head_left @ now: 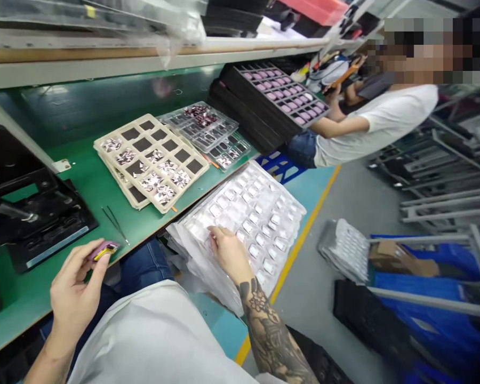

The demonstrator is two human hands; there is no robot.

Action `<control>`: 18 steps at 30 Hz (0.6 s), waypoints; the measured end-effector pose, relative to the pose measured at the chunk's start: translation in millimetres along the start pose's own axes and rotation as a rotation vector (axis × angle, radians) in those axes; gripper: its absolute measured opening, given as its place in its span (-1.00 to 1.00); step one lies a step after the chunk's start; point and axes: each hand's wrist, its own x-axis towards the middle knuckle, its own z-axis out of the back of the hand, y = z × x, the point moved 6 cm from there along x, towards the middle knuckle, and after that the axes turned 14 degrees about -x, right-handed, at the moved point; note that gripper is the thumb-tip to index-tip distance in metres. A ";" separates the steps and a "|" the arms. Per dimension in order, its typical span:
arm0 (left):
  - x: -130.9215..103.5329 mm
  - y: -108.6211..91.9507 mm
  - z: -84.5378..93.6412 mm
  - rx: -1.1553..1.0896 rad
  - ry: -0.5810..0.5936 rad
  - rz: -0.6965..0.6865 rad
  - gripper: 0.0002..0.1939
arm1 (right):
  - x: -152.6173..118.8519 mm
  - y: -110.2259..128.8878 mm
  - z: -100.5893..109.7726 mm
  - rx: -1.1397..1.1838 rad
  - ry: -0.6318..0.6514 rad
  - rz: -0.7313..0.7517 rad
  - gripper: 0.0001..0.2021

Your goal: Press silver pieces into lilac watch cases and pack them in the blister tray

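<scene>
Two bare hands, head view: the left hand (78,282) is over the near edge of the green table (80,184); the right hand (228,253) is beyond that edge, at a stack of translucent white plastic pocket trays (299,207).
Purple part: a small purple, round-edged part with a yellow face (105,250), raised in the left hand just inside the table's near edge.
Handling: probably light and stiff, perhaps slick on its smooth shell; the purple sides look the safest hold, with light pressure on the yellow face.
Left grip: thumb and fingers nearly together, parted only by the part's thickness, the thumb by the yellow face.
Right grip: fingers bent and thumb close to them, at the lap-side end of the top tray; whether a piece is between them, I cannot tell.
Near edge of table: thin dark tweezers (117,224) lie just beside the purple part; farther right, a beige compartment tray (142,145) holds shiny slips.
</scene>
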 end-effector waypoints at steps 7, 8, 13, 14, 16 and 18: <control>-4.4 2.6 -8.4 -0.188 -0.105 0.165 -0.58 | -9.4 -2.4 -14.3 0.063 0.051 -0.021 -0.67; -5.2 2.2 -8.8 -0.205 -0.119 0.170 -0.57 | -9.7 -4.1 -16.6 0.082 0.049 -0.030 -0.67; -8.3 3.9 -1.8 -0.185 -0.157 0.228 -0.49 | -10.1 -10.5 -7.9 0.200 0.010 -0.027 -0.88; -8.3 4.2 0.7 -0.160 -0.165 0.230 -0.46 | -9.4 -8.6 0.6 0.252 -0.038 -0.013 -0.87; -8.2 6.2 2.9 -0.133 -0.162 0.247 -0.44 | -6.4 2.7 23.9 0.431 -0.201 0.046 -0.83; -9.0 10.2 -1.0 -0.168 -0.123 0.295 -0.47 | -1.5 26.3 47.7 0.657 -0.375 0.144 -0.85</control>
